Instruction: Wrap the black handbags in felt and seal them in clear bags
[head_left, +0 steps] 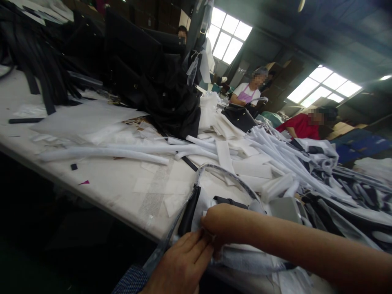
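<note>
A black handbag (pixel 188 210) lies at the table's near edge, with white sheet material at its opening. Its arched handle (pixel 228 169) is wrapped in clear plastic. My left hand (pixel 186 257), below a blue checked cuff, is closed at the bag's near side, fingers pressed together on its edge and thumb hidden. From the right, my bare right forearm reaches across, and my right hand (pixel 219 222) bends down at the wrist into the bag's opening. Its fingers are mostly hidden, close to the left fingertips. A black strap piece (pixel 229 202) shows just behind it.
White foam tubes (pixel 275 151) and white strips (pixel 251 167) cover the table's middle. Black bags (pixel 147 69) are heaped at the back left beside hanging black straps (pixel 33 61). Wrapped handles (pixel 352 183) lie at right. Two people work across the table; another stands farther back.
</note>
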Motion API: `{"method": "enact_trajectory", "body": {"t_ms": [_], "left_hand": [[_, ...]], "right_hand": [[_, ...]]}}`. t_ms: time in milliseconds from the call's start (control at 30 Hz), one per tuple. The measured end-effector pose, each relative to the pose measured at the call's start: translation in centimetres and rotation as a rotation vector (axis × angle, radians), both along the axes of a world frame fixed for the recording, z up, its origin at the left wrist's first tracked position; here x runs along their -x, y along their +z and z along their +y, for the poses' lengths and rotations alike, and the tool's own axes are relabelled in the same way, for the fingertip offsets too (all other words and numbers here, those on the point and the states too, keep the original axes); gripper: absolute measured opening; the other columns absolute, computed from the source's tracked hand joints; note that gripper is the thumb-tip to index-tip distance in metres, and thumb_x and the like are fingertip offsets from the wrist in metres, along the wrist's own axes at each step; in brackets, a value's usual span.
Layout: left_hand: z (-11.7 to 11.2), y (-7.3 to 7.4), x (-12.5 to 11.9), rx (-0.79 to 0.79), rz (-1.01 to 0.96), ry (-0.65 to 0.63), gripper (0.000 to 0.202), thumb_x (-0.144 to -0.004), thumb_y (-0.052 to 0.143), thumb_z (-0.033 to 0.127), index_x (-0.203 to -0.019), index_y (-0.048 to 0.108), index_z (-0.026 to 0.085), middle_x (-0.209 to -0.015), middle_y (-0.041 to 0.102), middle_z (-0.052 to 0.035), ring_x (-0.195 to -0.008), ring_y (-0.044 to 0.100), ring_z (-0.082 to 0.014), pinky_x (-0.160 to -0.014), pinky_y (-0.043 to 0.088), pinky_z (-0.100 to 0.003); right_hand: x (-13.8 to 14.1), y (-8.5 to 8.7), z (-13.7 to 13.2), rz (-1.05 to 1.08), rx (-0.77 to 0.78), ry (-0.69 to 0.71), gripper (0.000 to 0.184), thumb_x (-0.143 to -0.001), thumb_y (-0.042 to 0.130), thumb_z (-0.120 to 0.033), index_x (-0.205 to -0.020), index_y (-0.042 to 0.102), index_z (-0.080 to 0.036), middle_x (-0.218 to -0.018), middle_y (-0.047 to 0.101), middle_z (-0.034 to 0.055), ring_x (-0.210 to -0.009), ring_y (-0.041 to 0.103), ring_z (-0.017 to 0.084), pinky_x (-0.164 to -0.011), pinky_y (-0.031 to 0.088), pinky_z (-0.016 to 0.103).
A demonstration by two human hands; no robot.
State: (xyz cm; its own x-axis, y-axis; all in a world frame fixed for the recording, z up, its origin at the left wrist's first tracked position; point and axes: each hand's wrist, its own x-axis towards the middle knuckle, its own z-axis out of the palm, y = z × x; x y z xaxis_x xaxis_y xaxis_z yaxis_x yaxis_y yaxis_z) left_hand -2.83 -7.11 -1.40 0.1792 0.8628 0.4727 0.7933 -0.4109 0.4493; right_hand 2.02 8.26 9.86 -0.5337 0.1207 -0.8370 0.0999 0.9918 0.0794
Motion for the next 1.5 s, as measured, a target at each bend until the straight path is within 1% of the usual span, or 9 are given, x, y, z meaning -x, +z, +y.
{"method": "enact_trajectory", "body": {"t_ms": [200, 333, 500, 600, 867, 1000, 1100, 1300, 1500], "left_hand": [[0.0, 0.1, 0.3, -0.044, 0.018, -0.012, 0.057, -0.080, 0.046, 0.003, -0.136, 0.053, 0.011, -0.133, 0.066, -0.0085, -0.124, 0.060, -0.0240, -0.108, 0.047, -0.035], [0.2, 0.4, 0.6, -0.092, 0.050, -0.025, 0.046, -0.091, 0.042, 0.006, -0.133, 0.057, 0.016, -0.126, 0.069, -0.0071, -0.120, 0.061, -0.0223, -0.103, 0.051, -0.034], [0.5, 0.8, 1.0, -0.191, 0.125, 0.003, 0.040, -0.100, 0.037, 0.013, -0.130, 0.061, 0.020, -0.122, 0.072, -0.0059, -0.115, 0.064, -0.0218, -0.098, 0.055, -0.033], [0.6, 1.1, 1.2, -0.213, 0.167, 0.010, 0.039, -0.102, 0.035, 0.015, -0.128, 0.064, 0.022, -0.119, 0.073, -0.0049, -0.112, 0.067, -0.0215, -0.094, 0.057, -0.032], [1.0, 1.5, 1.6, -0.233, 0.221, 0.013, 0.038, -0.102, 0.033, 0.013, -0.117, 0.066, 0.022, -0.119, 0.075, -0.0059, -0.106, 0.073, -0.0223, -0.086, 0.061, -0.032], [0.9, 1.6, 1.6, -0.238, 0.250, -0.002, 0.039, -0.100, 0.032, 0.010, -0.115, 0.066, 0.022, -0.116, 0.076, -0.0050, -0.104, 0.074, -0.0230, -0.083, 0.063, -0.033], [0.9, 1.5, 1.5, -0.257, 0.241, 0.003, 0.035, -0.101, 0.035, 0.013, -0.111, 0.067, 0.022, -0.114, 0.076, -0.0032, -0.102, 0.074, -0.0228, -0.082, 0.063, -0.032], [1.0, 1.2, 1.5, -0.276, 0.234, 0.016, 0.034, -0.102, 0.037, 0.014, -0.112, 0.067, 0.023, -0.114, 0.076, -0.0020, -0.101, 0.075, -0.0212, -0.084, 0.062, -0.030], [1.0, 0.8, 1.2, -0.298, 0.225, 0.048, 0.029, -0.102, 0.039, 0.016, -0.109, 0.067, 0.023, -0.115, 0.076, -0.0020, -0.102, 0.074, -0.0207, -0.084, 0.062, -0.029]], "right_hand": [[0.1, 0.7, 0.5, 0.039, 0.050, 0.102, 0.035, -0.065, 0.088, -0.047, -0.084, 0.077, -0.019, -0.060, 0.070, 0.0014, -0.060, 0.068, 0.021, -0.053, 0.042, 0.026], [-0.1, 0.9, 1.4, 0.009, 0.082, 0.176, 0.035, -0.071, 0.084, -0.048, -0.091, 0.076, -0.020, -0.071, 0.075, 0.0035, -0.068, 0.071, 0.022, -0.053, 0.039, 0.025], [-0.5, 0.2, 2.5, 0.048, 0.136, 0.217, 0.037, -0.074, 0.078, -0.053, -0.092, 0.075, -0.020, -0.073, 0.076, 0.0028, -0.068, 0.073, 0.022, -0.047, 0.031, 0.024], [-0.4, 0.3, 2.5, 0.037, 0.143, 0.200, 0.030, -0.076, 0.078, -0.046, -0.095, 0.076, -0.024, -0.076, 0.077, 0.0011, -0.071, 0.073, 0.022, -0.047, 0.031, 0.024], [0.8, 2.4, 2.0, -0.042, 0.107, 0.156, 0.021, -0.081, 0.075, -0.032, -0.100, 0.077, -0.024, -0.085, 0.079, 0.0005, -0.075, 0.072, 0.021, -0.049, 0.036, 0.026], [1.0, 1.9, 3.0, 0.028, 0.091, 0.239, 0.022, -0.078, 0.077, -0.041, -0.090, 0.079, -0.023, -0.079, 0.077, 0.0004, -0.070, 0.070, 0.020, -0.050, 0.035, 0.027], [1.0, 1.4, 3.5, 0.030, 0.089, 0.242, 0.022, -0.077, 0.078, -0.045, -0.079, 0.078, -0.023, -0.070, 0.075, -0.0013, -0.063, 0.066, 0.016, -0.050, 0.034, 0.027], [0.5, 0.7, 4.5, 0.169, 0.093, 0.328, 0.030, -0.075, 0.078, -0.053, -0.082, 0.077, -0.024, -0.073, 0.075, -0.0004, -0.063, 0.064, 0.017, -0.049, 0.027, 0.027], [-0.7, -0.9, 7.6, 0.386, 0.126, 0.247, 0.038, -0.067, 0.085, -0.056, -0.080, 0.074, -0.022, -0.072, 0.073, 0.0016, -0.066, 0.062, 0.018, -0.053, 0.023, 0.028]]}}
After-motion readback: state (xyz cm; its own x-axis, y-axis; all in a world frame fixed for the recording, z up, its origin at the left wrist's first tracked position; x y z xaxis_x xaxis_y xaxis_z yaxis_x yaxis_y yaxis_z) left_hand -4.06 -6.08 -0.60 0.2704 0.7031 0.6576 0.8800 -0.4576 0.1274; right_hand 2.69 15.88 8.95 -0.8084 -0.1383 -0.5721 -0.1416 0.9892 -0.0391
